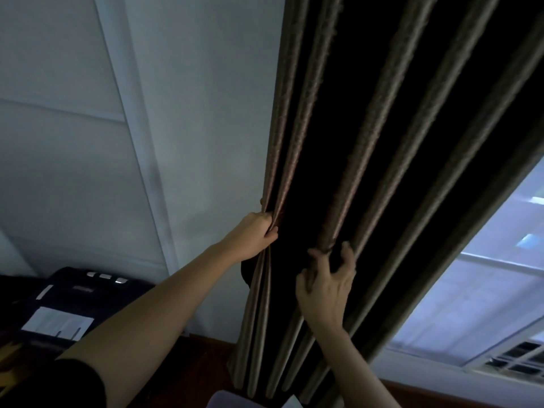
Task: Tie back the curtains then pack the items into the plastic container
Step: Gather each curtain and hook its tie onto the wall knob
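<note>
clenched tight, the left hand bunches the outermost folds of the curtain at its left edge, thumb in front and fingers wrapped behind the cloth. the right hand sits lower and to the right, its fingers bent like hooks round one raised pleat, the back of the hand facing the camera.

the curtain is dark with paler ridged pleats. it hangs in front of the person from the top of the view down to the reddish-brown floor, between a pale wall on the left and a bright window on the right. the room is dim. a dark machine stands low on the left against the wall, with a white sheet lying on it.

both arms reach up and forward. the left forearm is long and nearly straight, with a black sleeve at the upper arm. the right forearm rises steeply from the bottom edge, wrist bent slightly back.
</note>
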The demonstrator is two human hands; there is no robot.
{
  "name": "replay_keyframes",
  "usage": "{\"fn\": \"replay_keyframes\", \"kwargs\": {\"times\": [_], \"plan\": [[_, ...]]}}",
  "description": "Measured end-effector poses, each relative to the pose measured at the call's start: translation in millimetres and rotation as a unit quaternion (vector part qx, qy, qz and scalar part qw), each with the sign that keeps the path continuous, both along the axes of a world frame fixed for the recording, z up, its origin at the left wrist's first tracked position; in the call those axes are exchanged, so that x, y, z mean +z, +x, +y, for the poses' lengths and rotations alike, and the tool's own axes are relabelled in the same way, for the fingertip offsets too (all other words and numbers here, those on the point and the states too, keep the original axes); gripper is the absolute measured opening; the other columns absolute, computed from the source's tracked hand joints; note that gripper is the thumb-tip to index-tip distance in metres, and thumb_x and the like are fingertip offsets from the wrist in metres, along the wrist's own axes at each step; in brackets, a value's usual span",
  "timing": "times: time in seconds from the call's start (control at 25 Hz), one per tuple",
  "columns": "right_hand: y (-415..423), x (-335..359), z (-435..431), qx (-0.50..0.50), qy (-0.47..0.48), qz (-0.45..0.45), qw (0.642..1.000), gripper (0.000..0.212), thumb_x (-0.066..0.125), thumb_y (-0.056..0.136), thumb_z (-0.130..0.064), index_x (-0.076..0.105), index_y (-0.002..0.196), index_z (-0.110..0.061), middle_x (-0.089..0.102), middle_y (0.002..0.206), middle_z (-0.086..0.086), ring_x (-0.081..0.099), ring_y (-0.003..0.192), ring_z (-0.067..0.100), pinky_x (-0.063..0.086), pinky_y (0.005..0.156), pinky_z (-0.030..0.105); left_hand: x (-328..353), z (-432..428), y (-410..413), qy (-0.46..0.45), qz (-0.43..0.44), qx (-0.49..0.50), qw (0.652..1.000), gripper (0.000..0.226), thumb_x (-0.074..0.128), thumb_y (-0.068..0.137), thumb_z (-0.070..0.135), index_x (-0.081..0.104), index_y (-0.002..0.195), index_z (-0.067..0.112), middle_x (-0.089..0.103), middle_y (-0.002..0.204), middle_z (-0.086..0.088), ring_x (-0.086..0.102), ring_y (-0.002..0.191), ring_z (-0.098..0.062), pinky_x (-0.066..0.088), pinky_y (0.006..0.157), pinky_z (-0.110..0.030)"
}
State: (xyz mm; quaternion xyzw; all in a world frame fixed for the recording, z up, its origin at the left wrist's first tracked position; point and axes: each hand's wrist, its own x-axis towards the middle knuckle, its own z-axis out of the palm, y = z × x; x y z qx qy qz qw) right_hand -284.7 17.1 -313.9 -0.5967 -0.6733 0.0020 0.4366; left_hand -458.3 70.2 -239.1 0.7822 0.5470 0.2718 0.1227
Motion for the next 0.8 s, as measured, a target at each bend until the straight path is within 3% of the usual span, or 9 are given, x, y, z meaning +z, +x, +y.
{"fn": "replay_keyframes", "kwargs": {"times": [0.08,0.2,0.28,0.44,0.56,0.68,0.8], "plan": [[7,26,19,0.007,0.001,0.006,1.0,0.058,0.065,0.076,-0.013,0.049,0.131,-0.023,0.011,0.152,0.025,0.019,0.138,0.041,0.023,0.109,0.041,0,-2,1,0.004,0.0,-0.015,1.0,0.025,0.048,0.093,0.01,0.04,0.07,0.008,0.044,0.064,0.001,0.044,0.052,-0.011,0.028,0.054,-0.019],[8,36,43,0.124,-0.091,-0.036,0.987,0.061,0.054,0.087,-0.012,0.033,0.144,-0.015,0.018,0.154,0.015,0.032,0.138,0.03,0.033,0.109,0.03,-1,-2,4,0.021,0.003,-0.01,1.0,0.022,0.047,0.094,0.01,0.04,0.073,0.008,0.047,0.068,-0.005,0.046,0.057,-0.017,0.029,0.056,-0.021],[7,12,37,0.183,-0.154,-0.084,0.967,0.066,0.048,0.089,-0.012,0.02,0.149,-0.014,0.015,0.157,0.009,0.031,0.139,0.025,0.034,0.108,0.025,-1,-3,6,0.027,0.005,-0.007,1.0,0.021,0.046,0.095,0.011,0.04,0.074,0.008,0.046,0.067,-0.003,0.045,0.057,-0.016,0.031,0.057,-0.022],[5,-36,19,0.292,-0.254,-0.131,0.913,0.072,0.044,0.088,-0.008,0.009,0.15,-0.019,-0.001,0.16,-0.002,0.018,0.144,0.019,0.018,0.108,0.013,4,-1,13,0.009,0.019,-0.021,1.0,0.021,0.045,0.094,0.006,0.041,0.074,0.009,0.039,0.06,0.007,0.041,0.05,-0.005,0.031,0.049,-0.02],[4,-38,25,0.304,-0.278,-0.138,0.901,0.068,0.044,0.089,-0.01,0.014,0.15,-0.017,0.001,0.16,0.0,0.019,0.144,0.021,0.023,0.113,0.02,2,3,20,-0.009,0.031,-0.027,0.999,0.019,0.044,0.093,0.005,0.045,0.074,0.006,0.046,0.063,-0.001,0.048,0.05,-0.015,0.035,0.047,-0.019],[5,-38,28,0.296,-0.274,-0.17,0.899,0.062,0.043,0.089,-0.012,0.021,0.148,-0.011,0.007,0.159,0.006,0.031,0.138,0.027,0.034,0.109,0.026,-3,5,25,-0.027,0.027,-0.037,0.999,0.014,0.045,0.092,0.007,0.054,0.084,-0.002,0.059,0.076,-0.019,0.059,0.062,-0.032,0.049,0.058,-0.038],[4,-41,23,0.292,-0.261,-0.174,0.903,0.062,0.043,0.089,-0.011,0.022,0.147,-0.01,0.007,0.159,0.006,0.03,0.138,0.028,0.033,0.11,0.028,-1,3,31,-0.056,0.01,-0.056,0.997,0.021,0.05,0.09,0.021,0.055,0.089,0.001,0.063,0.078,-0.015,0.062,0.063,-0.027,0.054,0.062,-0.044]]}}
